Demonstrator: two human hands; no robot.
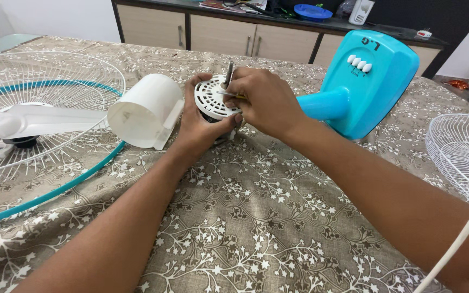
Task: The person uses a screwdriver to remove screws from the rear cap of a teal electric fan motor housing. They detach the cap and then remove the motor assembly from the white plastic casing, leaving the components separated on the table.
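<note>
Fingers, left hand (204, 122): wrapped around the side of the fan motor (211, 99), gripping it from below and behind.
Fingers, right hand (264, 100): pinched closed on a thin screwdriver (229, 73), tip set against the motor's vented white face.
Motor position: held just above the tabletop (256, 217), between the white cover (145, 111) on its left and the blue fan stand (365, 81) on its right, joined to the stand's neck.
Around it: wire guard (44, 108) with blue rim and a white blade lying on it at far left; second wire guard (462, 149) at far right; white cord (457, 241) crossing the right forearm.
Risk, slipping: likely jab into the left thumb if the tip skids off the vented face, since the thumb sits close beside it.
Risk, small parts: easily lost on the busy patterned cloth if a screw drops.
Risk, cord: possible snag on the right arm, tugging the stand.
</note>
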